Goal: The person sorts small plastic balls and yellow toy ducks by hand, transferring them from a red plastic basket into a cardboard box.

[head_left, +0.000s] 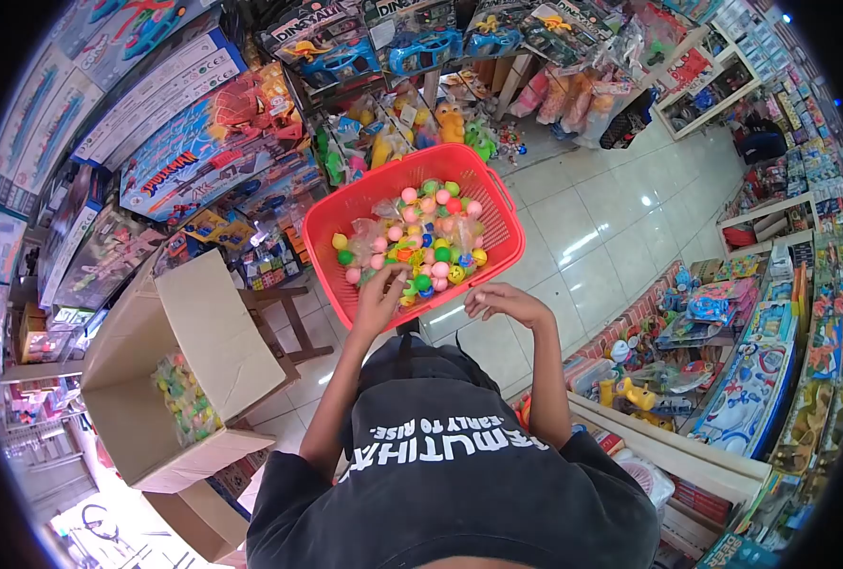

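Observation:
A red plastic basket stands in front of me with many small colourful balls in it, pink, green, yellow, orange and blue. Clear plastic bags lie among the balls. My left hand reaches over the near left rim, its fingers bent and close together at the balls; whatever is between the fingertips is hidden. Just outside the near right side of the basket, my right hand hovers with loosely curved fingers, slightly apart, and nothing visible in them.
To the left, an open cardboard box holds bagged colourful balls, beside a wooden stool. Boxed toys are stacked at upper left. Packaged toys hang beyond the basket. Toy shelves line the right, past the tiled floor.

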A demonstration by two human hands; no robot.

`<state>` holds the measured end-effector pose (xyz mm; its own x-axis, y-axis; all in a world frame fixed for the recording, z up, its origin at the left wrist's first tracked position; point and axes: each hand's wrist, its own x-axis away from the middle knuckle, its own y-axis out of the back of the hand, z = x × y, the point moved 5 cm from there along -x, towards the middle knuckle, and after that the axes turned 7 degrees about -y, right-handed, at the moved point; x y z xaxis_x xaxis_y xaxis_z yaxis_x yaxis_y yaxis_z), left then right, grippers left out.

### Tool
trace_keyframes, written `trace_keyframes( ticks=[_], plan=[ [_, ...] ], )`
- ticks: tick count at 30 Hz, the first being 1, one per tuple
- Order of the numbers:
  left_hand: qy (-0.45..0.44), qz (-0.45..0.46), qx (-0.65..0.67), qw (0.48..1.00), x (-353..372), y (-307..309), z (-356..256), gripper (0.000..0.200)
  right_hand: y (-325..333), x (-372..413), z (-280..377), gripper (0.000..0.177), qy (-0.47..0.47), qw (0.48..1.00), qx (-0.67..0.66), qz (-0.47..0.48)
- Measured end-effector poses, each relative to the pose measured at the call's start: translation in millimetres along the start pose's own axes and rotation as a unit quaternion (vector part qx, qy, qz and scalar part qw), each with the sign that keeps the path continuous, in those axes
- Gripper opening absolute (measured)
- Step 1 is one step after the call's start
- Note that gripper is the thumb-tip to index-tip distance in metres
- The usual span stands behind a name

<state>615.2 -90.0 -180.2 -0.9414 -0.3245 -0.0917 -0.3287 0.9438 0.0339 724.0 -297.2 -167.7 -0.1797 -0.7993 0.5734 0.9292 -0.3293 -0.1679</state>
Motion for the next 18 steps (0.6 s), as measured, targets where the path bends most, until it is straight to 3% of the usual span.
trace_keyframes(
  ticks=[5, 8, 10, 11, 13, 14, 16, 18],
  plan=[
    [0.031, 0.032, -0.069, 0.997, -29.4, -8.3, 20.4, 0.025, 25.0, -42.0, 27.5, 0.027, 0.091, 0.987, -0.045, -0.123],
    [0.017, 0.043, -0.106, 0.993, -40.7, -13.5, 25.1, 0.027, 31.3, -79.8, 37.7, 0.022, 0.166, 0.972, 0.025, -0.166],
    [0.025, 0.047, -0.119, 0.991, -45.9, -15.4, 24.3, 0.029, 31.7, -96.2, 53.9, 0.017, 0.252, 0.914, 0.219, -0.230],
    [0.027, 0.041, -0.119, 0.992, -49.2, -15.1, 27.5, 0.029, 36.1, -107.0, 57.5, 0.017, 0.252, 0.915, 0.221, -0.223],
    [0.011, 0.052, -0.141, 0.989, -56.2, -17.5, 37.0, 0.029, 47.2, -123.5, 65.7, 0.016, 0.203, 0.850, 0.383, -0.298],
    [0.017, 0.046, -0.140, 0.989, -58.1, -17.6, 43.2, 0.029, 51.9, -127.5, 66.3, 0.016, 0.201, 0.853, 0.384, -0.290],
    [0.024, 0.045, -0.125, 0.991, -64.1, -18.6, 50.0, 0.029, 66.5, -126.3, 74.1, 0.019, 0.107, 0.804, 0.460, -0.361],
    [0.012, 0.028, -0.134, 0.991, -70.2, -18.5, 52.0, 0.028, 95.1, -144.0, 45.9, 0.020, 0.074, 0.811, 0.477, -0.329]
  ],
)
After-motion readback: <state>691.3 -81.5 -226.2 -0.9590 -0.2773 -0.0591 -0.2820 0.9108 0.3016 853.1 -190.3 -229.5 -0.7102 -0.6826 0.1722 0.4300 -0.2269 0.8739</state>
